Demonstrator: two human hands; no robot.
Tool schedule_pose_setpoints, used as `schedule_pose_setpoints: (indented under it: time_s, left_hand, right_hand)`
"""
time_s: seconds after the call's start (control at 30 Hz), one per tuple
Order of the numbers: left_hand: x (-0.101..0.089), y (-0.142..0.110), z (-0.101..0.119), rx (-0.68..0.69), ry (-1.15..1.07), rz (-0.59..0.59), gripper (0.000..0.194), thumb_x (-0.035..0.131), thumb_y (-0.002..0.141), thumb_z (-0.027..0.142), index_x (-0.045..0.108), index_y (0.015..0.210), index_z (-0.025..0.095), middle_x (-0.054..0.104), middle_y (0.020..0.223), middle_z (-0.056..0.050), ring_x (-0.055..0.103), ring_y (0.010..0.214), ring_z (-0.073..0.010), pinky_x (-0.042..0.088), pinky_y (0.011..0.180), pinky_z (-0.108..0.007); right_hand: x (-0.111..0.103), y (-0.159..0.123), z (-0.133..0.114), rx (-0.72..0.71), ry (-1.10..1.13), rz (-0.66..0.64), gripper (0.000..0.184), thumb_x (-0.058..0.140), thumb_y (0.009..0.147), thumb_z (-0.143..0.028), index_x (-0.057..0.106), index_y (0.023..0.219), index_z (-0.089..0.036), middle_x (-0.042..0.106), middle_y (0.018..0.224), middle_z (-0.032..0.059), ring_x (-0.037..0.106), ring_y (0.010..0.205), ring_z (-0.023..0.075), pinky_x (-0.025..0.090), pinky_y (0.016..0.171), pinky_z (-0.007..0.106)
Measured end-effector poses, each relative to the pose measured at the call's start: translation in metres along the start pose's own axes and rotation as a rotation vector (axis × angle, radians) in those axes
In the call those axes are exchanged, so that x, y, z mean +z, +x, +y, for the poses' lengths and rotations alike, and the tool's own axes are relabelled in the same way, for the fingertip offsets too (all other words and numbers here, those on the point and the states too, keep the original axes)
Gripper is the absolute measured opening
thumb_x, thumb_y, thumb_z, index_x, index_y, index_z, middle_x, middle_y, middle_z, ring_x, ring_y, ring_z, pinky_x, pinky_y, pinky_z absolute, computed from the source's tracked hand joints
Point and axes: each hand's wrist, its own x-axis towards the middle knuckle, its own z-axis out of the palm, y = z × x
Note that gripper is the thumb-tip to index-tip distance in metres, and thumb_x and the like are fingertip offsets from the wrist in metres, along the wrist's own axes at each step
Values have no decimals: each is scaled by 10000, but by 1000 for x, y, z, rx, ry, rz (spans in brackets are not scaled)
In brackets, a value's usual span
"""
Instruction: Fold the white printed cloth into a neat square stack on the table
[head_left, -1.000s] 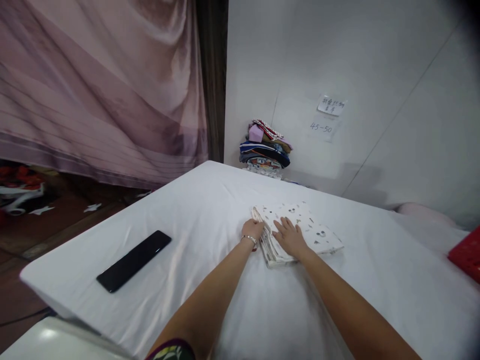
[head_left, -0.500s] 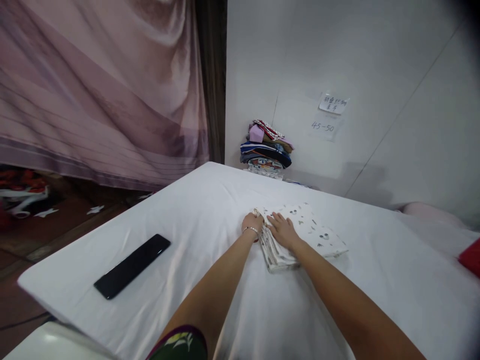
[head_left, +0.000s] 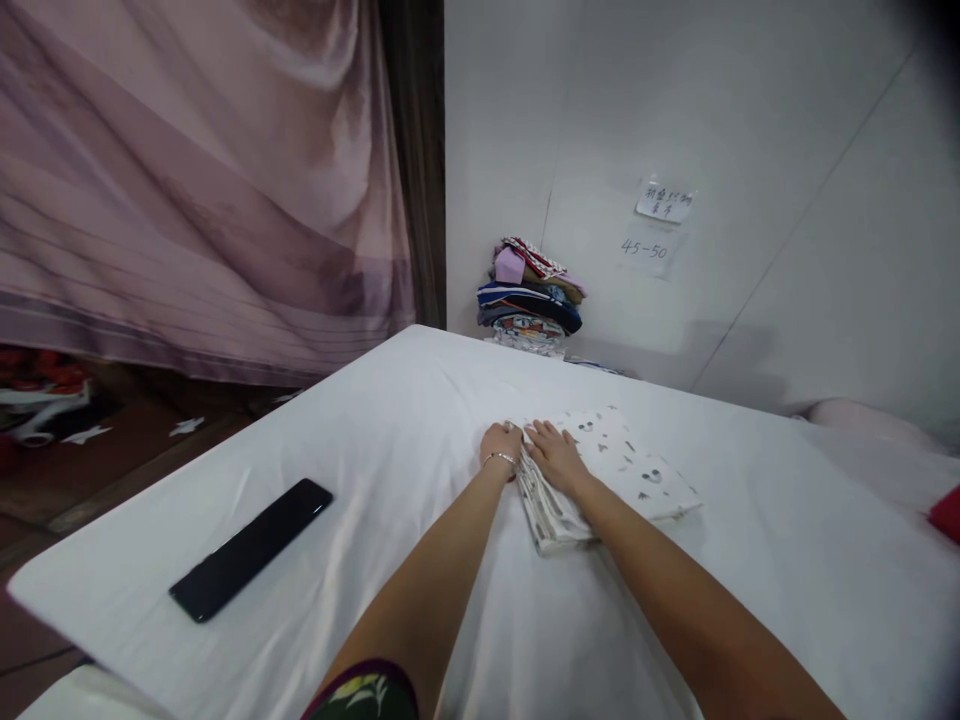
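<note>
A folded white cloth point(head_left: 626, 460) with small grey and brown prints lies in several layers on the white-covered table point(head_left: 375, 420). At its left edge my left hand point(head_left: 501, 447), with a bracelet at the wrist, has its fingers curled closed on the cloth's layered edge. My right hand point(head_left: 556, 455) rests flat on top of the cloth near that same edge, fingers stretched out. The two hands are close together, and the left fingertips are partly hidden.
A black phone-like slab point(head_left: 251, 550) lies on the table's left side. Behind the far edge, a stack of folded clothes point(head_left: 529, 290) stands by the wall with paper notes point(head_left: 649, 250). A pink curtain point(head_left: 202, 180) hangs at left; something red point(head_left: 946, 515) sits at right.
My right hand has slid slightly left toward the cloth's edge and my left hand. The left hand keeps its grip there. The view has shifted a little.
</note>
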Motion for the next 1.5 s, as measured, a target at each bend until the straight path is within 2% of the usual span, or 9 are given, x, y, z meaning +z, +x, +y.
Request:
schedule_pose_setpoints:
  time_s: [0.6,0.67,0.77,0.87,1.0,1.13,1.27,1.4,1.5]
  left_hand:
    - [-9,-6,8,62,9,72,334,346,828,310,592,975,139,644,987,-137,610,893,-220,451,724,-290]
    - [-11,-15,14,142,1,113,351,341,833,287,532,1094,149,575,1146,-117,560,1013,-197,427,829,-281]
    - [-7,-30,19,470,84,104,368,380,838,312,477,1179,214,450,1314,-47,390,1214,-177,277,1020,-299]
    - [2,-37,12,676,284,-18,430,348,857,417,446,1232,229,347,1396,-43,232,1307,-216,123,1082,-415]
    - [9,-35,-3,622,438,-159,561,268,847,538,359,1311,236,191,1461,-31,90,1347,-237,49,1067,-506]
    - [11,-36,-4,604,506,-200,574,281,841,515,305,1346,243,119,1474,-7,24,1354,-223,12,1068,-502]
    - [11,-37,2,589,518,-213,566,295,842,499,298,1349,249,119,1475,-2,19,1354,-221,19,1067,-508]
    - [5,-31,4,580,412,-263,562,387,814,510,357,1314,256,176,1465,-12,85,1349,-238,105,1072,-491]
    - [-3,-30,1,592,198,-158,505,434,818,463,428,1265,229,277,1432,-37,180,1330,-221,221,1068,-396]
  right_hand:
    - [-7,-18,-1,-61,33,-34,461,200,921,-431,322,1344,-296,244,1447,28,158,1331,214,81,1039,507]
    - [-4,-18,-3,-75,34,-17,461,195,922,-423,308,1350,-295,245,1447,33,155,1331,220,85,1036,516]
    - [-9,-16,-2,-114,17,-27,451,236,916,-358,277,1362,-299,238,1449,26,171,1324,225,93,1034,518]
    - [-23,-18,18,-112,-7,-32,473,281,897,-325,272,1367,-276,209,1459,32,143,1331,219,81,1044,495]
    - [-40,-34,80,199,-156,43,536,285,881,-445,296,1365,-215,145,1472,67,40,1346,253,22,1043,507]
    - [-41,-48,128,418,-40,-74,625,267,830,-606,210,1385,-323,76,1484,-28,128,1324,316,220,1006,492]
    - [-43,-49,137,408,83,-62,628,319,821,-601,275,1372,-301,115,1478,-23,150,1321,313,217,1026,451]
    - [-57,-69,146,476,275,110,606,419,828,-504,357,1348,-198,229,1449,57,246,1300,253,206,1047,349]
    - [-64,-100,160,575,322,135,632,475,809,-468,394,1322,-106,419,1333,153,392,1205,290,288,998,383]
